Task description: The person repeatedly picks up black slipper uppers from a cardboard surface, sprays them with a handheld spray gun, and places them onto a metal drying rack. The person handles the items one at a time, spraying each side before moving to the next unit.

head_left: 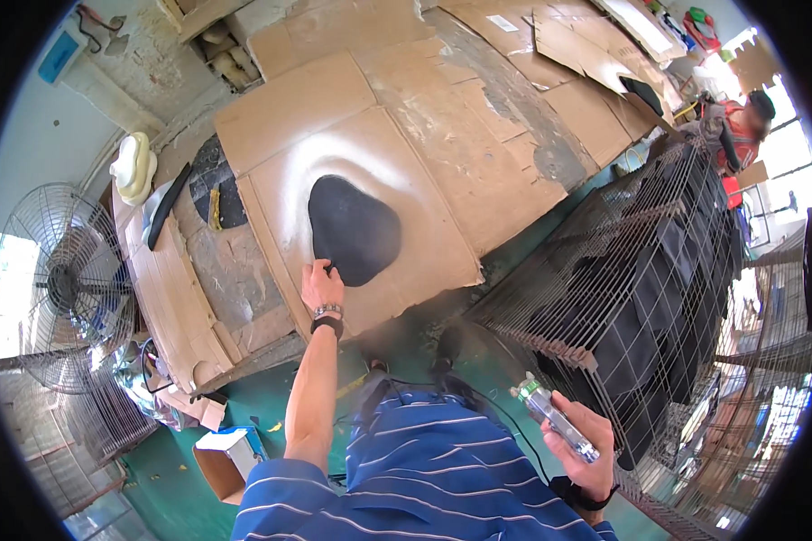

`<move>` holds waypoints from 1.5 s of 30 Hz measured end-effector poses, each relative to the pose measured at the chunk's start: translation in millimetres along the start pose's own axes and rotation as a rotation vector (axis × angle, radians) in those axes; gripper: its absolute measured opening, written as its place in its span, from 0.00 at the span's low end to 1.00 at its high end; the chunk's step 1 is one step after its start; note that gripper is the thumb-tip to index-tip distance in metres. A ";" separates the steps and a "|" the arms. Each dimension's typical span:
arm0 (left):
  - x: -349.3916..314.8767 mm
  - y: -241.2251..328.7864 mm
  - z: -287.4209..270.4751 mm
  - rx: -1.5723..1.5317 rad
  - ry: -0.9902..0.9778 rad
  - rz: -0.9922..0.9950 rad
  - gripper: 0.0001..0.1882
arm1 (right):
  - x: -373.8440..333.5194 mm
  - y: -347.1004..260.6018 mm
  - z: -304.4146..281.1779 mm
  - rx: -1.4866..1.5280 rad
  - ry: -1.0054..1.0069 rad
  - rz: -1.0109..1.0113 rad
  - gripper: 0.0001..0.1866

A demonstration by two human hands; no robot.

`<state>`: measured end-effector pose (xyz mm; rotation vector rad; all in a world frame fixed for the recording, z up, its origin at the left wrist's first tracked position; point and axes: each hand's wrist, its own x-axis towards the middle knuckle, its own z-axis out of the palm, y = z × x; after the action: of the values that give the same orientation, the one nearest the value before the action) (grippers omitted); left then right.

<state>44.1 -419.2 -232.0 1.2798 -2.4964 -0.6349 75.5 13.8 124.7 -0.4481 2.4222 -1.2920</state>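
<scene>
A dark, rounded flat piece (356, 230) lies on a cardboard sheet (424, 261), inside a ring of white overspray. My left hand (322, 287) is at its lower left edge, fingers closed and seemingly pinching that edge; the fingertips are partly hidden. Low on the right, away from the cardboard, my right hand (585, 442) grips a silver hand tool with a green end (555, 419), which looks like a spray gun. A thin dark hose or cable runs beside it, but where it joins is unclear.
A wire rack (595, 334) stacked with black sheets stands close on the right. To the left are a large fan (63, 279), a cream-coloured container (133, 169) and a curved black piece (169, 207). An open box (228, 460) sits on the green floor. Another person (740, 131) is at far right.
</scene>
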 end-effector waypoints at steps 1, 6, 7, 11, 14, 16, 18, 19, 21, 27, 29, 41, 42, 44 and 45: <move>0.5 3.1 -1.3 -0.033 0.037 0.029 0.13 | 2.2 0.7 3.1 0.005 0.005 -0.002 0.30; 11.0 11.5 4.6 -0.365 0.102 -0.036 0.15 | 18.4 0.3 21.5 0.054 -0.033 -0.016 0.32; 14.9 11.3 7.3 -0.526 0.050 -0.181 0.16 | 24.1 2.1 24.8 0.045 -0.067 -0.034 0.33; 28.6 18.0 3.0 -0.588 -0.025 -0.404 0.19 | 55.7 7.8 45.7 0.025 -0.194 -0.095 0.34; 26.8 40.0 -15.4 -0.260 0.002 -0.253 0.21 | 82.9 24.7 70.8 0.033 -0.257 -0.164 0.33; 29.2 39.8 -18.8 -0.134 0.011 -0.173 0.21 | 100.0 32.6 87.6 0.036 -0.342 -0.132 0.32; 34.9 31.6 -14.9 -0.081 -0.034 -0.115 0.20 | 116.8 45.5 106.5 0.022 -0.399 -0.136 0.31; 44.9 31.8 -13.6 -0.037 -0.090 -0.118 0.18 | 127.2 52.1 115.5 0.000 -0.409 -0.162 0.30; 40.9 21.9 -17.6 -0.115 -0.167 -0.174 0.16 | 135.4 49.6 129.9 -0.022 -0.466 -0.105 0.30; 53.0 16.1 0.0 -0.823 -0.251 -0.538 0.33 | 203.7 57.4 200.1 0.004 -0.598 0.044 0.35; 55.9 8.5 13.9 -0.971 -0.266 -0.602 0.38 | 229.4 76.9 238.7 -0.044 -0.615 0.010 0.39; 65.3 1.9 3.8 -1.538 -0.345 -0.942 0.28 | 309.5 130.2 329.9 -0.037 -0.725 0.445 0.58; 70.7 5.4 -1.1 -1.600 -0.355 -0.949 0.27 | 311.8 129.7 327.3 0.005 -0.724 0.545 0.59; 83.2 12.9 -10.2 -1.720 -0.384 -0.963 0.25 | 313.3 130.4 317.2 0.177 -0.738 0.609 0.61; 90.9 18.4 -16.2 -1.752 -0.411 -0.920 0.18 | 312.3 128.6 312.2 0.265 -0.744 0.639 0.62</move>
<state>-14.3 -488.2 -205.7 1.2312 -0.4263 -2.4975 -73.9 -280.4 -195.7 -0.0380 1.5521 -0.9117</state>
